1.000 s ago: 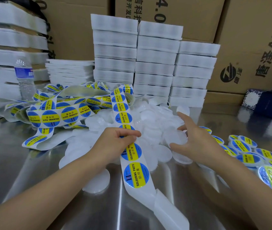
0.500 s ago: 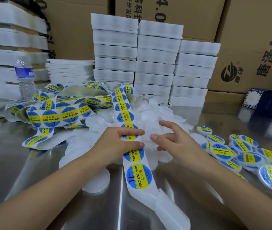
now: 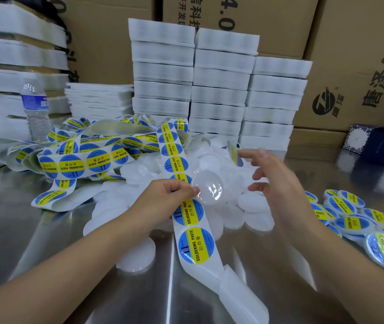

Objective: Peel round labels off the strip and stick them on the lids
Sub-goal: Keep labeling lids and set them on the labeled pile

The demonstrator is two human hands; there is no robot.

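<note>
In the head view, your left hand [image 3: 162, 195] pinches the glossy label strip [image 3: 193, 220], which runs lengthwise from the pile toward you along the steel bench [image 3: 22, 225]. A clear domed lid [image 3: 209, 187] touches its thumb. Your right hand [image 3: 272, 178] is spread over the frosted round lids [image 3: 254, 202].

The round labels [image 3: 195, 245] on the strip [image 3: 212, 265] read "SOLDERING PASTE" in black on a yellow band, with "助焊膏" beside it and "II" on the blue. The same print shows on the lids [image 3: 352, 223] at the right. The far middle carton [image 3: 268, 17] bears a large black "4.0", turned sideways. The far right carton [image 3: 361, 54] bears "唐泽AH4" sideways, with a round black logo [image 3: 323, 104] beside it. The blue label on the bottle [image 3: 35, 106] at far left is too blurred to read.
</note>
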